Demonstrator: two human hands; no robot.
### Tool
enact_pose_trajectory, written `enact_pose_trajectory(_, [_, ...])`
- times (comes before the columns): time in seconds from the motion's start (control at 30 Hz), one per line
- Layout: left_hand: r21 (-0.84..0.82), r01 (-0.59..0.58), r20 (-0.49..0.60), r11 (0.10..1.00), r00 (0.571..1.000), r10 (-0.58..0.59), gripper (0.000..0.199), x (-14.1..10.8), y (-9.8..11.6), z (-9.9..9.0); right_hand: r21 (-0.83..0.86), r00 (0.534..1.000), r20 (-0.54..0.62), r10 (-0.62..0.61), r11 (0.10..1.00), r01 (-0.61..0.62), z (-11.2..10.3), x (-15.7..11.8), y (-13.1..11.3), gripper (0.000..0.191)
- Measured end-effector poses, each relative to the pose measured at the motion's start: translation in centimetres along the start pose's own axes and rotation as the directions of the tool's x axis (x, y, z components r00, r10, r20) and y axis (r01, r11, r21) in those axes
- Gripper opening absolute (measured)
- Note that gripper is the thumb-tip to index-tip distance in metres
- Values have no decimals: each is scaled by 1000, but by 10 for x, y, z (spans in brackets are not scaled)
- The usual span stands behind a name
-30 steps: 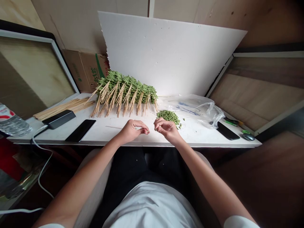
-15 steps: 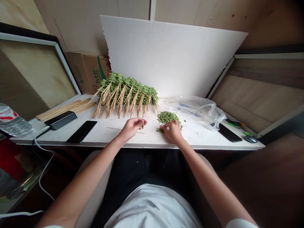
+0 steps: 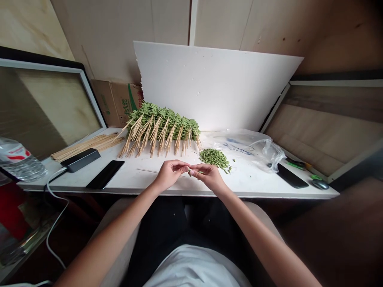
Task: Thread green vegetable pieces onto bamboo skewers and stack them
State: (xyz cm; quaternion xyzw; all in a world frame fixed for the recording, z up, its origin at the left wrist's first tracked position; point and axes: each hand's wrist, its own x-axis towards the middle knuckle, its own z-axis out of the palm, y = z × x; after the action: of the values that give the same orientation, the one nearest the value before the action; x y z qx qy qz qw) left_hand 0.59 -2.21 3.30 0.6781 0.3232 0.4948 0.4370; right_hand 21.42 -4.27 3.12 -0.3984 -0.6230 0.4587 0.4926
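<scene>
Over the front of the white table (image 3: pixel 119 183), my left hand (image 3: pixel 170 174) and my right hand (image 3: pixel 208 177) meet fingertip to fingertip. Both pinch at a small cut green bean piece (image 3: pixel 189 170), mostly covered by the fingers; whether there is more than one piece I cannot tell. A thin bamboo skewer (image 3: pixel 145 170) lies on the table, running behind my left hand. Just beyond my right hand is a loose pile of cut green bean pieces (image 3: pixel 214 157). Farther back, a large stack of skewered green beans (image 3: pixel 167 115) rests with its bare stick ends toward me.
Loose skewers (image 3: pixel 86 145), a black box-shaped device (image 3: pixel 80 160) and a phone (image 3: pixel 105 174) lie on the left, beside a water bottle (image 3: pixel 20 159). To the right are a clear plastic bag (image 3: pixel 266 149), another dark phone (image 3: pixel 291 176) and a mouse (image 3: pixel 320 183). A white board (image 3: pixel 218 87) stands behind.
My right hand has left the bean pile and moved left to meet my left hand at the fingertips. The camera view has tilted up slightly.
</scene>
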Motion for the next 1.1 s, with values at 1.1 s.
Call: enact_pose_trajectory(1.1, [613,-41,-136,789,978,157,13,16,-15,-81,583,933,-240,268,809,-82,-50,21,20,36])
